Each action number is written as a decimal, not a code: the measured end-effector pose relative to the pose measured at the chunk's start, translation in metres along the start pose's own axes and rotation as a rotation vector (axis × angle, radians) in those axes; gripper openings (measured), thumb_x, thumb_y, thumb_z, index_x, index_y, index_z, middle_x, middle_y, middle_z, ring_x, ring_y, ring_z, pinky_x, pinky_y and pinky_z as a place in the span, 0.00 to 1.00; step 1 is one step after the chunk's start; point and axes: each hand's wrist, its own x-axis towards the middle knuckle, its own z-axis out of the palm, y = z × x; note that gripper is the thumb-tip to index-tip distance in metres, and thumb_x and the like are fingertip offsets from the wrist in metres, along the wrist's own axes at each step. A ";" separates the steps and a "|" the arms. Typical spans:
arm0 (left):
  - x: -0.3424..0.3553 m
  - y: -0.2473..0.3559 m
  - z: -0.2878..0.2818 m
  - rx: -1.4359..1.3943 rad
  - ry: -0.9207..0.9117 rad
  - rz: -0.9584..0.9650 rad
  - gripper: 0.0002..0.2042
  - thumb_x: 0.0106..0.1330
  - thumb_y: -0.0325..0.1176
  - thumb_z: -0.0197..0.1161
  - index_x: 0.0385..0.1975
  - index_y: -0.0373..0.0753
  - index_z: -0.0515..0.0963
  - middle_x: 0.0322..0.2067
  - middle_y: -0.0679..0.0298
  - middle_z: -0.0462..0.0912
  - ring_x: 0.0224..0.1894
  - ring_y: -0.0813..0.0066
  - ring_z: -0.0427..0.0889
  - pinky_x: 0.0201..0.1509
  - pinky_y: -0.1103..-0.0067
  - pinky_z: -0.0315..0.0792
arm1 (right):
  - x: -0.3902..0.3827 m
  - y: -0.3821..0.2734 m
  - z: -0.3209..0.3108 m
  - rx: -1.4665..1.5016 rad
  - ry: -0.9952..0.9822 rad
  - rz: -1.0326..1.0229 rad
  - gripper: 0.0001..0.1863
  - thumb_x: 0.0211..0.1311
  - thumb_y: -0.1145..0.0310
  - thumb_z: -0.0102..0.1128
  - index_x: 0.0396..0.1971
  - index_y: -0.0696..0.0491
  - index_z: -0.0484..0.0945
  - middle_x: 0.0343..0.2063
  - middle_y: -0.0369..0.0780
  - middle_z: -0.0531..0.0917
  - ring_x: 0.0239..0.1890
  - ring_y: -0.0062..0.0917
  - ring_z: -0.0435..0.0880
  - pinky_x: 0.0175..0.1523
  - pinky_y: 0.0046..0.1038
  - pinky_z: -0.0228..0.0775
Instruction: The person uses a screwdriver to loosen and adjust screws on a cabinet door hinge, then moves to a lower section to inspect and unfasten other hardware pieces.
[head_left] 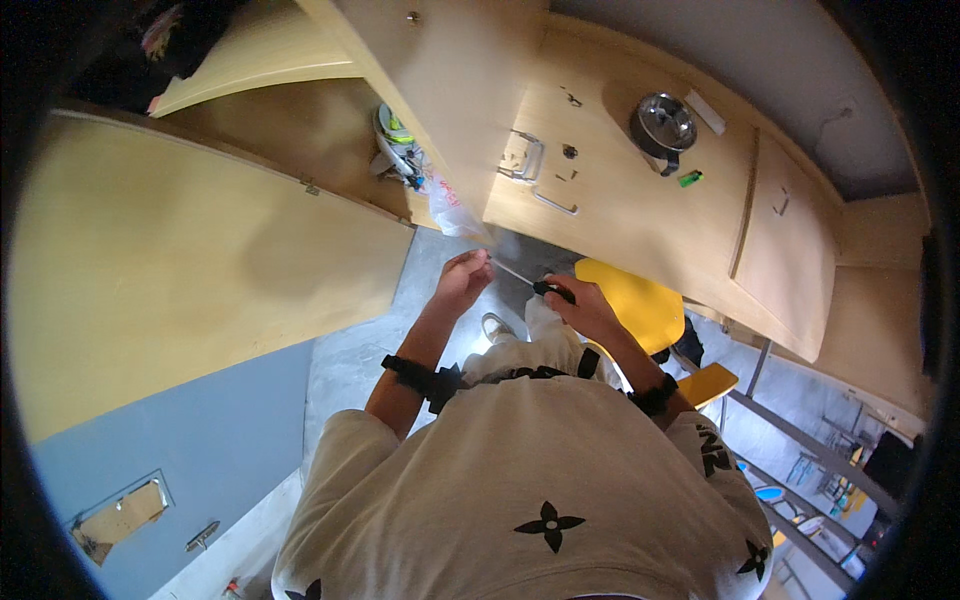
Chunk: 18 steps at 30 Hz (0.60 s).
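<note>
My right hand (pixel 582 302) is closed round the black handle (pixel 550 290) of a screwdriver, whose thin metal shaft (pixel 512 271) points up and left. At the shaft's far end, my left hand (pixel 462 278) has its fingertips pinched; whatever small thing they hold is too small to make out. Just above them hangs a white plastic bag (pixel 452 210) at the open cupboard. On the wooden desk (pixel 640 220) lie metal handles (pixel 555 202), small hardware pieces (pixel 570 152), a steel mug (pixel 662 125) and a small green object (pixel 690 178).
An open wooden door (pixel 200 260) spans the left side; an upright panel (pixel 470 80) stands above my hands. Clutter (pixel 395 140) sits inside the cupboard. A yellow chair (pixel 635 300) stands under the desk, and metal rails (pixel 800 450) run along the lower right.
</note>
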 end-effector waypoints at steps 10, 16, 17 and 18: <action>0.000 0.000 0.000 0.010 -0.036 0.060 0.04 0.63 0.29 0.58 0.33 0.36 0.74 0.23 0.68 0.74 0.24 0.79 0.74 0.33 0.80 0.72 | -0.003 -0.007 0.003 -0.224 0.219 -0.342 0.15 0.55 0.66 0.58 0.42 0.55 0.75 0.35 0.46 0.81 0.35 0.39 0.81 0.40 0.35 0.72; -0.008 0.007 0.003 -0.017 0.004 0.044 0.05 0.65 0.33 0.56 0.31 0.39 0.74 0.24 0.69 0.76 0.28 0.81 0.76 0.37 0.81 0.73 | -0.008 -0.016 0.016 -0.271 0.333 -0.415 0.16 0.49 0.71 0.62 0.40 0.55 0.75 0.34 0.46 0.81 0.36 0.40 0.80 0.40 0.35 0.72; -0.008 0.012 0.000 -0.013 -0.021 0.075 0.05 0.65 0.32 0.56 0.33 0.39 0.74 0.24 0.69 0.76 0.28 0.80 0.76 0.37 0.82 0.73 | -0.004 -0.017 0.018 -0.222 0.301 -0.391 0.16 0.48 0.71 0.63 0.40 0.54 0.75 0.33 0.46 0.81 0.35 0.40 0.80 0.40 0.34 0.72; -0.010 0.013 0.001 -0.018 -0.035 0.079 0.05 0.65 0.32 0.56 0.33 0.39 0.74 0.24 0.69 0.76 0.28 0.80 0.76 0.37 0.82 0.73 | -0.004 -0.015 0.019 -0.177 0.278 -0.352 0.17 0.48 0.71 0.63 0.41 0.54 0.75 0.32 0.46 0.81 0.35 0.39 0.81 0.40 0.34 0.73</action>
